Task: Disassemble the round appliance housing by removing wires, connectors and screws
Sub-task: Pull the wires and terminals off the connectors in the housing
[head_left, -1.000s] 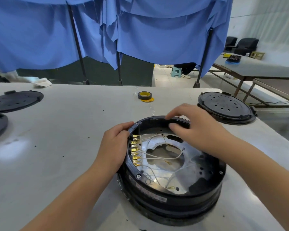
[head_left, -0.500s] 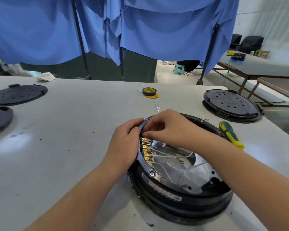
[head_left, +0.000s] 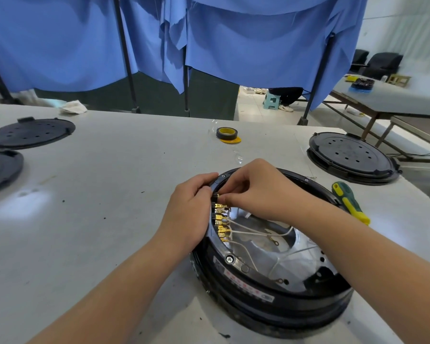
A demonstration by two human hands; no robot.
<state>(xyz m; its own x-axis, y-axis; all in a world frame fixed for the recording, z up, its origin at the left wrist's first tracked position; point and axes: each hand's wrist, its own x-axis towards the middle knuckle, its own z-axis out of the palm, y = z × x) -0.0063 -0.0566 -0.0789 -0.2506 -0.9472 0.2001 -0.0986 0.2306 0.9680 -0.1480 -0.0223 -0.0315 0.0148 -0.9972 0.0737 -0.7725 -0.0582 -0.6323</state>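
The round black appliance housing [head_left: 271,289] sat on the pale grey table [head_left: 104,194], its silvery interior crossed by white wires [head_left: 253,233]. The left hand [head_left: 188,212] gripped the housing's left rim, fingers curled over it. The right hand [head_left: 256,189] pinched the topmost of the brass spade connectors [head_left: 220,224] lined along that rim.

Single head-worn view, looking forward and down, close above the worktop [head_left: 109,194]; curtains [head_left: 233,45] at 12 o'clock.

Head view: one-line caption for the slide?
Right hand pinches the top brass connector while left hand grips the round housing.
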